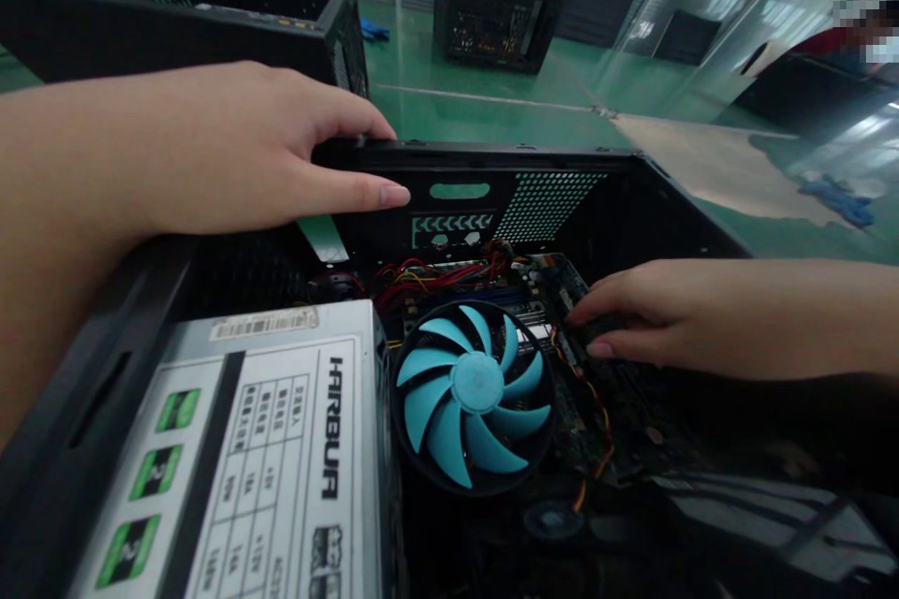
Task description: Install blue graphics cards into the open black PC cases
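Observation:
An open black computer case [632,170] lies in front of me. My left hand [231,145] rests on its far rim, thumb over the edge and fingers stretched along the wall. My right hand [653,314] reaches inside from the right, fingers pinched on a dark memory module [572,304] standing on the motherboard beside the blue fan [476,393]. A grey power supply [273,449] fills the case's left part. Red and yellow wires [421,279] run behind the fan.
Another open black case [175,9] stands at the back left. More black cases [492,14] sit on the green floor farther off. A person [843,42] is at the far right. A blue cloth [839,198] lies on the floor.

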The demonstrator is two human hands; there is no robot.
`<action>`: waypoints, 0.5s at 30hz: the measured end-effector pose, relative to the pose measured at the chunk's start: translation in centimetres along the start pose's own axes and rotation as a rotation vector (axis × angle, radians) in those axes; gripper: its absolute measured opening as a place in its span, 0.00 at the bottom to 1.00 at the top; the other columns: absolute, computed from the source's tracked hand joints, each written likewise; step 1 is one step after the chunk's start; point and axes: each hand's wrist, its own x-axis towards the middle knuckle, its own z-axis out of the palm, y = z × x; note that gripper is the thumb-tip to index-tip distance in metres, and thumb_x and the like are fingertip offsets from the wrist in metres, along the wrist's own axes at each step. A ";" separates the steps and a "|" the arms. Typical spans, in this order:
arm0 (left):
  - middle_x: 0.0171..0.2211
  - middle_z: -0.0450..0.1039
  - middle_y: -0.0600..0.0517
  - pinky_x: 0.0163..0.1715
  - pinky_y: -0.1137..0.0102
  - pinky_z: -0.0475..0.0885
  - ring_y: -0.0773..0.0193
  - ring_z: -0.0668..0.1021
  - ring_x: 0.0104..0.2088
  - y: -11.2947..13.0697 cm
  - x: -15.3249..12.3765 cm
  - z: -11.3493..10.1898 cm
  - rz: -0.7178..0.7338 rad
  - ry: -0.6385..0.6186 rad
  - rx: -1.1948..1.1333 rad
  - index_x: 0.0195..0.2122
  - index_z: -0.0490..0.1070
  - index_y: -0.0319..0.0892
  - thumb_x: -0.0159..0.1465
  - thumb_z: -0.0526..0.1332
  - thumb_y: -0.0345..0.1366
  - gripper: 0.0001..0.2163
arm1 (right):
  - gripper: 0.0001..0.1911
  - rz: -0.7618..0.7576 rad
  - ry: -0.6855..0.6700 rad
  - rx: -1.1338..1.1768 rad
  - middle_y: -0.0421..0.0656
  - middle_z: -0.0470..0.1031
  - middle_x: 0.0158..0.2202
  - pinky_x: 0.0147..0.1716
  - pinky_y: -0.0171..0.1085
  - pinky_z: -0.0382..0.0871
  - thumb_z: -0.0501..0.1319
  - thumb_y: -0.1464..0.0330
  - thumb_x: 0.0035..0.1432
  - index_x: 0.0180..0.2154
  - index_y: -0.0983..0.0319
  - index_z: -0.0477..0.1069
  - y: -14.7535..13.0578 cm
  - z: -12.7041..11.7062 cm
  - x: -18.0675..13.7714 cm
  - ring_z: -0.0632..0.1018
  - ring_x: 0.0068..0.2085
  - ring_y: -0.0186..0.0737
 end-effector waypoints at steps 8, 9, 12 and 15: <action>0.49 0.75 0.55 0.63 0.37 0.71 0.39 0.86 0.54 -0.4 -0.2 0.1 -0.073 0.019 0.040 0.65 0.80 0.47 0.52 0.46 0.88 0.58 | 0.21 -0.079 0.021 -0.061 0.49 0.89 0.48 0.45 0.49 0.81 0.58 0.58 0.71 0.54 0.57 0.86 0.9 0.6 -0.4 0.88 0.45 0.56; 0.49 0.75 0.55 0.63 0.36 0.71 0.38 0.86 0.55 -0.4 -0.2 0.1 -0.072 0.017 0.040 0.66 0.80 0.47 0.53 0.46 0.88 0.58 | 0.21 -0.077 0.031 -0.060 0.49 0.89 0.48 0.45 0.49 0.81 0.59 0.58 0.71 0.54 0.56 0.86 0.9 0.7 -0.4 0.88 0.46 0.56; 0.50 0.75 0.54 0.65 0.35 0.69 0.37 0.85 0.57 -0.4 -0.1 0.1 -0.065 -0.007 0.042 0.67 0.79 0.46 0.53 0.46 0.87 0.59 | 0.20 -0.034 0.051 -0.067 0.50 0.89 0.49 0.45 0.50 0.81 0.61 0.59 0.70 0.55 0.56 0.86 0.9 0.8 -0.5 0.89 0.46 0.58; 0.49 0.75 0.55 0.63 0.36 0.71 0.39 0.85 0.55 -0.4 0.0 0.3 -0.063 0.006 0.053 0.65 0.81 0.47 0.52 0.46 0.88 0.59 | 0.19 0.014 0.054 -0.099 0.50 0.89 0.48 0.47 0.52 0.81 0.60 0.63 0.70 0.54 0.57 0.85 0.7 0.8 -0.4 0.89 0.46 0.58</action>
